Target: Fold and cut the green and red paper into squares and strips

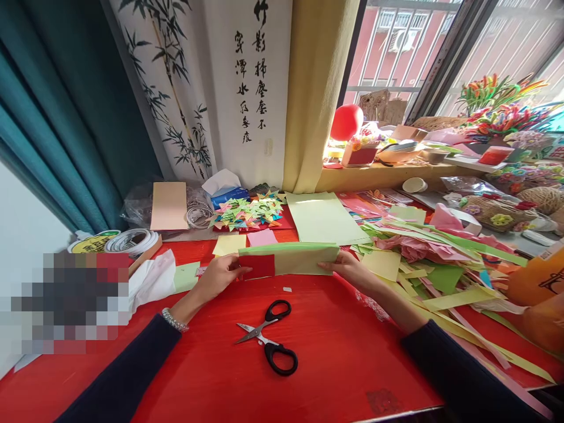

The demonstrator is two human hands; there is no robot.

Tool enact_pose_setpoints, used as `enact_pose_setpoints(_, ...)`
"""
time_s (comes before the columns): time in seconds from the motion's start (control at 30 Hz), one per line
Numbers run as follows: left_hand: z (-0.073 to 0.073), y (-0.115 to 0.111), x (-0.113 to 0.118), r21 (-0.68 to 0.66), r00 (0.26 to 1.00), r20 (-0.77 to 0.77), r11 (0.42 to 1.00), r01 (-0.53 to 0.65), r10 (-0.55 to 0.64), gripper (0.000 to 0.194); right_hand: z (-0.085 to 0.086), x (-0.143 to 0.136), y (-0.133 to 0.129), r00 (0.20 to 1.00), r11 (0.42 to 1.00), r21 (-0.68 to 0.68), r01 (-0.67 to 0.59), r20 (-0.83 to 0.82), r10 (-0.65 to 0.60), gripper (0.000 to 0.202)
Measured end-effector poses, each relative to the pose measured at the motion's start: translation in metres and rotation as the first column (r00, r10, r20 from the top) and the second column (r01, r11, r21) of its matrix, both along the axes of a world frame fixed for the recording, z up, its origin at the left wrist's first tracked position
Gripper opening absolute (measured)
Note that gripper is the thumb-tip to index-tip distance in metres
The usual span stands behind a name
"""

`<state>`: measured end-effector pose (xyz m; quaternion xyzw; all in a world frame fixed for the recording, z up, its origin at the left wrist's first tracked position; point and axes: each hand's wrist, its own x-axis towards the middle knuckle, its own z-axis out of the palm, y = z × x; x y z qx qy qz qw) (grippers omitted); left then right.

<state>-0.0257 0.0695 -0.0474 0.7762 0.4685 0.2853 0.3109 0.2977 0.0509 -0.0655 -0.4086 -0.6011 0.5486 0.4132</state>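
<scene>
Red bench (pixel 198 382), cluttered at far side & R. Near: scissors (pixel 256 333), blades apart, tips L. Just beyond, mid-bench: pale-green paper strip (pixel 297 262), red paper piece (pixel 261 267) in front at its L end. L hand (pixel 221 274) fingers pinched on L end, thumb over red; R hand (pixel 351 271) fingers pinched on R end. Prob. light, bendy, easily creased; best gripped lightly by ends. Far: cut-paper heap (pixel 251 211).

A red tabletop (pixel 339 358) bears black-handled scissors (pixel 257 333), blades spread, near a small pale scrap (pixel 287 289). Farther back lie a yellow square (pixel 230 244), a pink square (pixel 262 237) and a pale green sheet (pixel 326 218); tangled paper strips (pixel 458 297) cover the right side.
</scene>
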Motion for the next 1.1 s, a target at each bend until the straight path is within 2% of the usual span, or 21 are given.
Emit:
enact_pose_setpoints(0.3, -0.008, 0.003, 0.000, -0.010, 1.000, 0.026, 1.000, 0.003, -0.003, 0.025, 0.000, -0.001, 0.000, 1.000, 1.000, -0.013, 0.011, 0.024, -0.011, 0.043)
enact_pose_setpoints(0.6, -0.001, -0.001, 0.004, -0.009, 0.998, 0.031, 0.998, -0.062, 0.062, 0.024, 0.007, -0.003, -0.004, 0.999, 1.000, -0.025, 0.014, 0.035, -0.013, 0.042)
enact_pose_setpoints(0.67, 0.003, -0.002, 0.005, -0.052, 0.997, 0.035, 0.996, -0.068, 0.070, 0.023, 0.011, -0.003, -0.006, 0.998, 0.999, -0.043, 0.030, 0.063, -0.027, 0.040)
enact_pose_setpoints(0.77, 0.007, -0.004, 0.007, -0.184, 0.997, 0.047, 0.982, -0.052, 0.061, 0.025, 0.016, 0.000, -0.008, 0.997, 0.997, -0.062, 0.054, 0.065, -0.050, 0.035)
enact_pose_setpoints(0.9, 0.009, -0.005, 0.009, -0.340, 0.986, 0.167, 0.940, 0.032, 0.027, 0.027, 0.018, 0.004, -0.008, 0.996, 0.991, -0.109, 0.082, 0.039, -0.078, 0.036)
enact_pose_setpoints(1.1, 0.014, -0.009, 0.011, -0.434, 0.964, 0.254, 0.900, 0.041, 0.078, 0.023, 0.016, 0.006, -0.006, 0.998, 0.986, -0.162, 0.044, -0.042, -0.052, 0.037)
